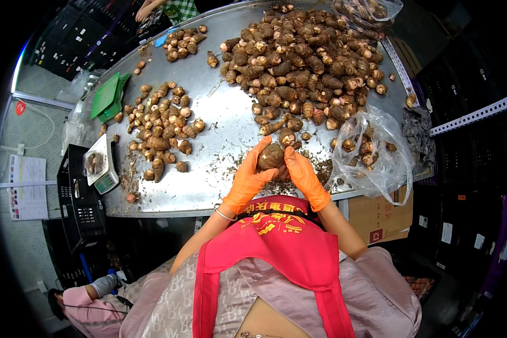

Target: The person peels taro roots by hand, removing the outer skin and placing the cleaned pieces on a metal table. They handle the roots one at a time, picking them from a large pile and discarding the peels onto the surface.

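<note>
Both of my hands wear orange gloves and meet at the front of the metal table. My left hand (252, 172) curls around a round brown taro corm (271, 156), its thumb below and its index finger above. Against the corm's right side, my right hand (303, 174) closes in, its lower fingers partly hidden. A pinkish lump, perhaps another taro, shows between the hands under the corm. Just beyond my fingertips lies a taro (287, 137) with a pale cut end. Dark soil and root scraps (321, 167) are scattered around and below my hands.
A large taro heap (295, 63) covers the far right of the metal table (219, 148). Smaller piles (160, 122) (182, 44) lie left. A clear plastic bag (374, 148) holds taros at right. A digital scale (103, 164) and green scale (107, 99) stand left. Other people are nearby.
</note>
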The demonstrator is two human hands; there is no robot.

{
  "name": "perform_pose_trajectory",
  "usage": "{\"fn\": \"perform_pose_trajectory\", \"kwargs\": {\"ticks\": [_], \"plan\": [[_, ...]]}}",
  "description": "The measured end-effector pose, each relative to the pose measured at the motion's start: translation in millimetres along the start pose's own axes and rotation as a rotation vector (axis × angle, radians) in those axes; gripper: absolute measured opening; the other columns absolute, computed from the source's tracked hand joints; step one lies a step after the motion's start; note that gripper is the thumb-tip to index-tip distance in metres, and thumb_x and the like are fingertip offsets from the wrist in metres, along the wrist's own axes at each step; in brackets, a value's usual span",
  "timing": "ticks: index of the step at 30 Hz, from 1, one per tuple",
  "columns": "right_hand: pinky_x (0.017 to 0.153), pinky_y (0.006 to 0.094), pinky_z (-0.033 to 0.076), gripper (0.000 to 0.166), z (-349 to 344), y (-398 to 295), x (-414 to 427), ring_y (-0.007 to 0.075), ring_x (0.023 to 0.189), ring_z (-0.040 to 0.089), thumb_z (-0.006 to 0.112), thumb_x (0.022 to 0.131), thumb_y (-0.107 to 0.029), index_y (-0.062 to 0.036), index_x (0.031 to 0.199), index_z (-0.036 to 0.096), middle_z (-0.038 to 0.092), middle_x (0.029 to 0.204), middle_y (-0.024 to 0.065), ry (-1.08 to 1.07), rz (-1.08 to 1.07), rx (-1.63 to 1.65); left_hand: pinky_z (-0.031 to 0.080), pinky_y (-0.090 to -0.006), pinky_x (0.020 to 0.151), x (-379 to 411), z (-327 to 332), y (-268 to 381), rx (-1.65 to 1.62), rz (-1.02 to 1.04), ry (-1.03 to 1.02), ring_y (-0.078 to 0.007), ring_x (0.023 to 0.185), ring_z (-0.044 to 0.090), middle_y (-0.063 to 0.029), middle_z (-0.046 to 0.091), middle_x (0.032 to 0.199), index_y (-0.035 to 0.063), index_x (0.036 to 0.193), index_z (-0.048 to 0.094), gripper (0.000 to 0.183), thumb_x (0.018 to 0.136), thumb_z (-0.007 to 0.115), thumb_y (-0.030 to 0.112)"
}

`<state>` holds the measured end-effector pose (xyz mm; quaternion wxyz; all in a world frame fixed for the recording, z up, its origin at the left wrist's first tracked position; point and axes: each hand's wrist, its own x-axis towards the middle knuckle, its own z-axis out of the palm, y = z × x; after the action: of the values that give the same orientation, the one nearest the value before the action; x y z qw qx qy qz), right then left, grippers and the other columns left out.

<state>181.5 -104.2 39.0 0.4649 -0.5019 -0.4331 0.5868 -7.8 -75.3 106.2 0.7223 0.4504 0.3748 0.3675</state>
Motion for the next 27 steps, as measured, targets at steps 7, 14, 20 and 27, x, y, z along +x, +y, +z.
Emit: {"fn": "perform_pose_trajectory", "kwargs": {"ticks": [7, 14, 20, 27], "plan": [[0.065, 0.0305, 0.049, 0.061, 7, -37, -9, 0.0106, 0.072, 0.061, 0.052, 0.107, -0.054, 0.0019, 0.09, 0.07, 0.067, 0.075, 0.0043, -0.019, 0.067, -0.137, 0.043, -0.0314, 0.115, -2, 2, -2, 0.295, 0.171, 0.079, -0.0205, 0.137, 0.051, -0.0063, 0.05, 0.151, 0.0084, 0.157, 0.045, 0.084, 0.082, 0.079, -0.008], [0.058, 0.0283, 0.046, 0.036, 20, -45, -11, 0.01, 0.063, 0.056, 0.062, 0.106, -0.028, -0.0004, 0.083, 0.067, 0.066, 0.069, 0.0022, 0.194, -0.025, -0.011, 0.039, -0.032, 0.119, -2, 0, 1, 0.529, 0.294, 0.113, -0.02, 0.139, 0.05, -0.0056, 0.052, 0.146, 0.011, 0.15, 0.054, 0.086, 0.072, 0.079, -0.016], [0.063, 0.0234, 0.048, 0.035, -13, -38, 6, 0.008, 0.071, 0.061, 0.059, 0.108, -0.028, -0.0007, 0.129, 0.065, 0.068, 0.09, 0.0013, 0.176, -0.102, 0.185, 0.043, -0.0325, 0.117, -1, -5, -3, 0.525, 0.295, 0.089, -0.0199, 0.137, 0.051, -0.0046, 0.05, 0.147, 0.013, 0.152, 0.051, 0.09, 0.073, 0.078, -0.017], [0.075, 0.0247, 0.053, 0.051, -6, -35, 5, 0.0073, 0.086, 0.061, 0.064, 0.107, -0.035, -0.003, 0.145, 0.059, 0.068, 0.111, 0.0012, -0.075, 0.015, 0.137, 0.048, -0.0354, 0.114, 0, -1, 2, 0.051, 0.123, 0.037, -0.0209, 0.141, 0.048, -0.005, 0.038, 0.162, 0.0094, 0.162, 0.033, 0.091, 0.084, 0.073, -0.013]]}}
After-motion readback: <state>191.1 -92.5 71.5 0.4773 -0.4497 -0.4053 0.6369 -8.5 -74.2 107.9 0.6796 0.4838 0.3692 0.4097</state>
